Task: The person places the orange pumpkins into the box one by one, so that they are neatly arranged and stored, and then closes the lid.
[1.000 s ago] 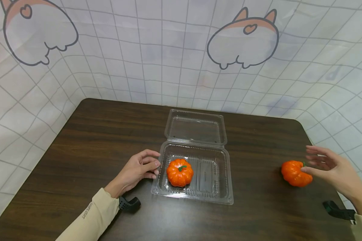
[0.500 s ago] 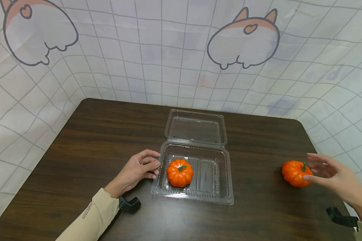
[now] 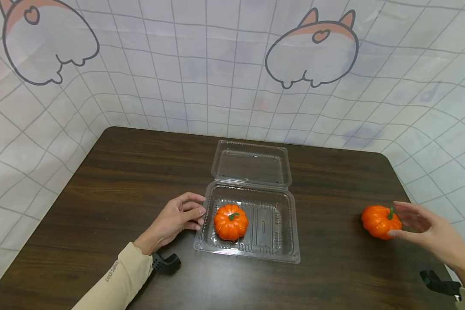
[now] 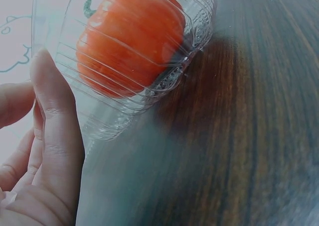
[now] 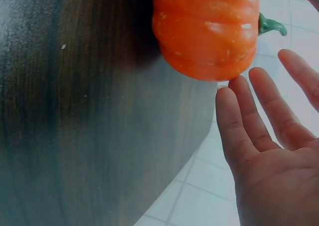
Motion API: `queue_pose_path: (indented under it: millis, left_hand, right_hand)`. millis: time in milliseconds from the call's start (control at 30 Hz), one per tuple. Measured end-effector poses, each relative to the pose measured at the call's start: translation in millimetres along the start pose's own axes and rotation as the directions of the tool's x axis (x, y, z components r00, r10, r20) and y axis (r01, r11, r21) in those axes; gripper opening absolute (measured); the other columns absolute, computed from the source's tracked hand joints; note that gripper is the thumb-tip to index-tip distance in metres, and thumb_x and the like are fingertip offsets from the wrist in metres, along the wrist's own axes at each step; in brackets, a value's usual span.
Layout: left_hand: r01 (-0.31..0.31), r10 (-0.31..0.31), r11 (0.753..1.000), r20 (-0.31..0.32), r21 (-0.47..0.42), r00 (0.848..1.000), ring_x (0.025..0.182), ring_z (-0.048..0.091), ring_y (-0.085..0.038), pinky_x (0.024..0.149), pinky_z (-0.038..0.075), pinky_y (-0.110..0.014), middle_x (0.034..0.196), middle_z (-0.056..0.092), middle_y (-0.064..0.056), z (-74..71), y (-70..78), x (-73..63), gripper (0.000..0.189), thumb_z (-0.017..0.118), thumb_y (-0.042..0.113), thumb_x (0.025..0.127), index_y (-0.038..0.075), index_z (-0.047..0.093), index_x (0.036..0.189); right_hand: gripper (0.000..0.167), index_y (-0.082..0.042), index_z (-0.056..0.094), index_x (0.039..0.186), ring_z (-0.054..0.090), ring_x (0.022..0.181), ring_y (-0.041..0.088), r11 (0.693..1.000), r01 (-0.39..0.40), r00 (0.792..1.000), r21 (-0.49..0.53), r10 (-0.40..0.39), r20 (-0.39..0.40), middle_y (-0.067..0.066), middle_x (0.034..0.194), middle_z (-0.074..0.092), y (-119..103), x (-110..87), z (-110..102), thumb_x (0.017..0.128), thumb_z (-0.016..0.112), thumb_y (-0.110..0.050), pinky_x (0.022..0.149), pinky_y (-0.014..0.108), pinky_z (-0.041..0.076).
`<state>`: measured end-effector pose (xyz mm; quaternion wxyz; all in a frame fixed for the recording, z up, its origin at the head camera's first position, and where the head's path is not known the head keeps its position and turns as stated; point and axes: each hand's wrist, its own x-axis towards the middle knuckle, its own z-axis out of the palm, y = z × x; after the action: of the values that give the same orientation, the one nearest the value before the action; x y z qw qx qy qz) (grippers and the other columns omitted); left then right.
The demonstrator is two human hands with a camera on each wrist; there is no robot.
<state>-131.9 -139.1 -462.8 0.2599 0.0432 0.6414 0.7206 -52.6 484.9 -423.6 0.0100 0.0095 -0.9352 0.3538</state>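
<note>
A clear plastic clamshell container (image 3: 263, 254) lies with its lid (image 3: 252, 165) folded back on the dark table. Inside its left half sits a small orange pumpkin (image 3: 230, 222) with a green stem, stem up. My left hand (image 3: 177, 217) pinches the container's left rim between thumb and fingers; the left wrist view shows the thumb (image 4: 55, 106) on that thin edge. At the far right a second orange pumpkin (image 3: 379, 221) rests on the table, its stem leaning right. My right hand (image 3: 430, 230) is beside it with fingers spread, and in the right wrist view the fingertips (image 5: 229, 94) lie right at its underside.
The dark wooden table (image 3: 112, 185) ends close to the right hand, on the right side. A white cloth (image 3: 236, 64) with a grid and cartoon animals hangs behind the table and along both sides.
My right hand has shifted slightly right and toward me, uncovering more of the right pumpkin and its stem. My left hand, the container and the pumpkin inside have stayed put.
</note>
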Motion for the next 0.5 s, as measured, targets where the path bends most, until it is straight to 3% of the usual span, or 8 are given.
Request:
queue_pose_path:
  millis: [300, 500]
  left_hand:
    - [0.006, -0.006, 1.0, -0.001, -0.003, 1.0, 0.075, 0.068, -0.011, 0.07, 0.063, -0.024, 0.095, 0.07, 0.002, -0.7, -1.4, 0.6, 0.046, 0.073, 0.016, 0.097, 0.005, 0.05, 0.136]
    - [0.008, -0.008, 1.0, 0.0, -0.013, 1.0, 0.075, 0.069, -0.011, 0.07, 0.063, -0.025, 0.095, 0.07, 0.002, -0.7, -1.6, 0.6, 0.045, 0.073, 0.016, 0.098, 0.007, 0.051, 0.136]
  right_hand:
    - [0.072, -0.007, 0.051, 0.147, 0.055, 0.103, -0.025, 0.999, 0.01, 1.0, 0.047, -0.011, 0.023, -0.045, 0.128, 0.049, 8, -2.9, 4, 0.084, 0.085, -0.007, 0.079, 0.002, 0.049]
    - [0.075, -0.005, 0.045, 0.152, 0.051, 0.1, -0.028, 0.999, -0.053, 0.997, 0.012, 0.052, 0.054, -0.047, 0.125, 0.042, 12, -3.3, 7, 0.088, 0.084, -0.015, 0.075, 0.004, 0.049]
